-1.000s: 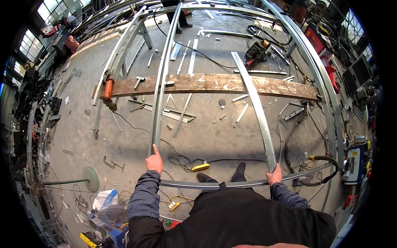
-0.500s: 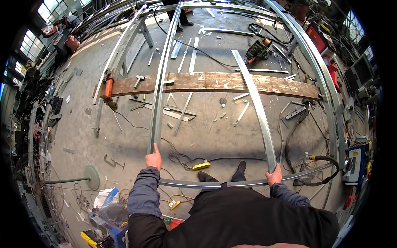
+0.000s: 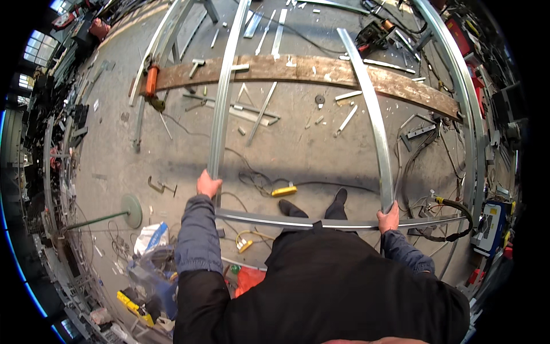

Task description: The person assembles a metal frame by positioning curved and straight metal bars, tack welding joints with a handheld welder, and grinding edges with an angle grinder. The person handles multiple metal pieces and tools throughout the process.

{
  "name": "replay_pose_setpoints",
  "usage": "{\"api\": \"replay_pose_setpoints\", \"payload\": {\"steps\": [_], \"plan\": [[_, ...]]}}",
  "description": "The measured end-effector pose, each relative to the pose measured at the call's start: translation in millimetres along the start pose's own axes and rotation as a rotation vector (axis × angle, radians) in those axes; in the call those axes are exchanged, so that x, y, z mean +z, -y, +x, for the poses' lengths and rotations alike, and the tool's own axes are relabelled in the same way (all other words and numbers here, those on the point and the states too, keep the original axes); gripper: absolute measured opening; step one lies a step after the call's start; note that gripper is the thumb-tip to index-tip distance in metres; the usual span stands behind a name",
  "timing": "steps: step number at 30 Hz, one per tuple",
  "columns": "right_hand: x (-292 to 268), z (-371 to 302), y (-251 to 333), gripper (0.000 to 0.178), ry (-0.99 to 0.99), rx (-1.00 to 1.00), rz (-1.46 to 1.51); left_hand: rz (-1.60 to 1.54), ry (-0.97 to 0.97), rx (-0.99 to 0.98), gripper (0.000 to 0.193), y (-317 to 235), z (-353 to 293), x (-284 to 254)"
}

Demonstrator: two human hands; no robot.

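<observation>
A long grooved metal bar [image 3: 224, 109] runs away from me on the left, part of a large metal frame. My left hand [image 3: 208, 184] is closed round its near end, thumb lying across the top. Further right, my right hand [image 3: 388, 218] grips the near end of a loose-looking flat metal bar [image 3: 369, 97]. That bar's far part rests over a worn wooden plank [image 3: 275, 70], which spans the frame. Just before my body, a curved-looking metal crossbar [image 3: 298, 221] joins the near ends. My right fingers are partly hidden by the bar.
An orange-handled clamp [image 3: 152, 81] sits at the plank's left end. Metal offcuts [image 3: 347, 120] and cables lie on the floor, with a yellow socket block [image 3: 284, 191] near my feet. A green round-based stand [image 3: 132, 211] is at left, a blue-white machine [image 3: 490, 228] at right.
My left hand has gone from a pointing finger on the bar to a grip round it. The right hand keeps its hold. The whole scene has shifted upward in the picture.
</observation>
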State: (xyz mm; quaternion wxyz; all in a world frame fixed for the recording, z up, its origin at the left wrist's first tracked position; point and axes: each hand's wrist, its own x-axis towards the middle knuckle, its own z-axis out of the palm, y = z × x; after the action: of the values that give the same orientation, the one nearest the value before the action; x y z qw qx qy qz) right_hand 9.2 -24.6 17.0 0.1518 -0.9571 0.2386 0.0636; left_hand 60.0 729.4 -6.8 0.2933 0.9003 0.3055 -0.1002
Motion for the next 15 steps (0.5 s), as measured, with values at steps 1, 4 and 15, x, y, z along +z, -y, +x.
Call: {"api": "replay_pose_setpoints", "payload": {"steps": [1,4,15], "plan": [[2.2,-0.1,-2.7,0.089,-0.014,-0.006,-0.010,-0.011,0.012,0.018,0.049,-5.5,2.8,-1.2],[3.9,3.4,-4.6,0.088,0.010,-0.031,-0.022,0.014,0.093,0.011,0.052,3.7,10.9,-7.2],[-4.5,4.9,13.2,0.086,0.022,0.040,-0.064,0.105,0.274,-0.023,0.046,7.2,30.8,-6.1]]}}
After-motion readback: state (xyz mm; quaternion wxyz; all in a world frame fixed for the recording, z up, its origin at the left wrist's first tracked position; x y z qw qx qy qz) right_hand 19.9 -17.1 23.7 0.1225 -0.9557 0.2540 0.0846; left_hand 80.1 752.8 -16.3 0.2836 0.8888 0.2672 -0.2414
